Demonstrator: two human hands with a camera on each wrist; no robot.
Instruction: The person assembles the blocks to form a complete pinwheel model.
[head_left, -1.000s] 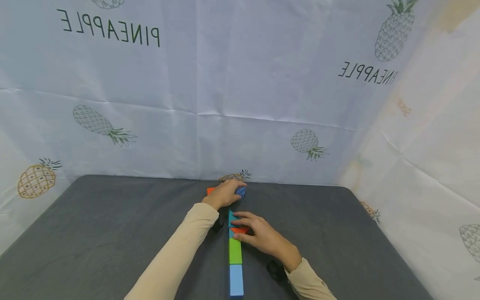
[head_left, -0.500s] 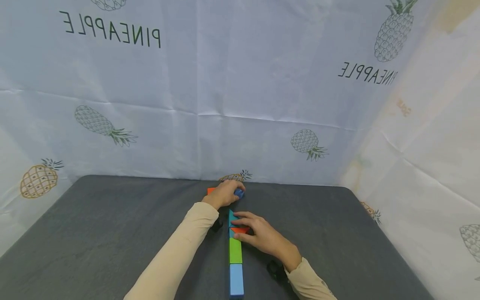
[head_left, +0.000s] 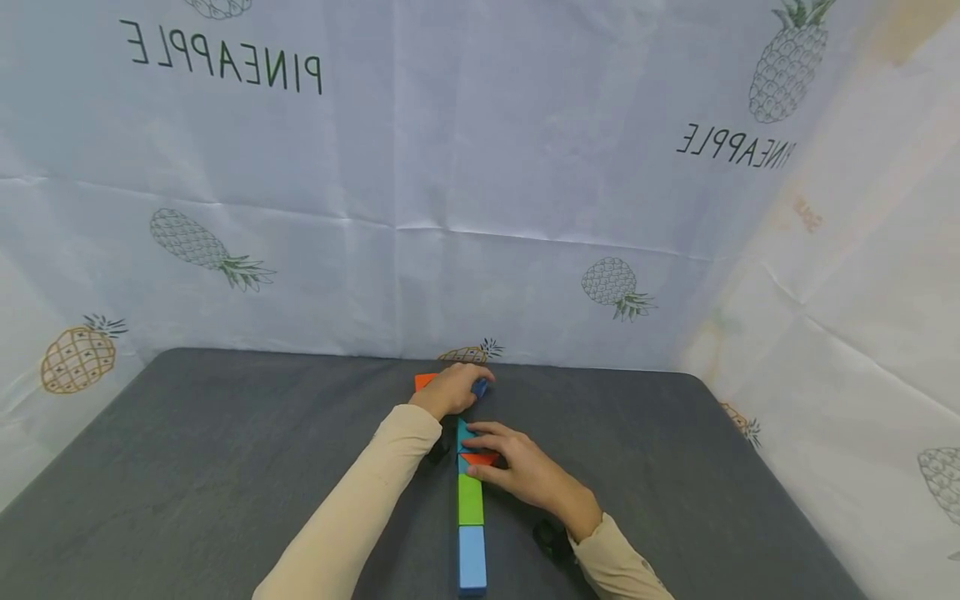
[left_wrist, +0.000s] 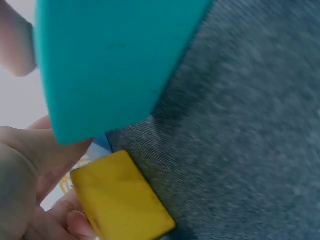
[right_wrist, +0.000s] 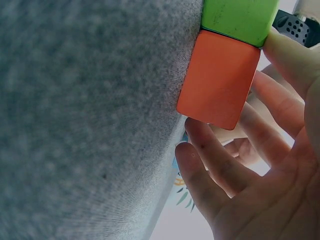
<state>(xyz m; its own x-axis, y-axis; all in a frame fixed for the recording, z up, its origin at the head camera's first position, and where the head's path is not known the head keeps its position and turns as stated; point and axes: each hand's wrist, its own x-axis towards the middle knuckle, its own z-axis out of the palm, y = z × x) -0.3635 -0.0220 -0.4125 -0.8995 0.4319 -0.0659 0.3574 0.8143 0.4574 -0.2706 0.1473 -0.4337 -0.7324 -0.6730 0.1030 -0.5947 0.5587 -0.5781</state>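
Well beyond the green block [head_left: 470, 500], the left hand [head_left: 450, 390] apparently pinches the half-hidden dark blue block [head_left: 480, 388]; just beyond the green block, the right hand [head_left: 528, 472] touches the orange wedge [head_left: 482, 459], fingers relaxed.

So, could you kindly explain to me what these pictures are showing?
There is no machine: a person works with two bare hands. The wide view comes from a camera worn on the head; the close-ups come from one on each wrist. Lined up on the dark grey table are a light blue rectangular block, a green rectangular block, a partly hidden orange block and a pointed teal block. The left hand appears to hold a dark blue block; the right hand rests against the row.
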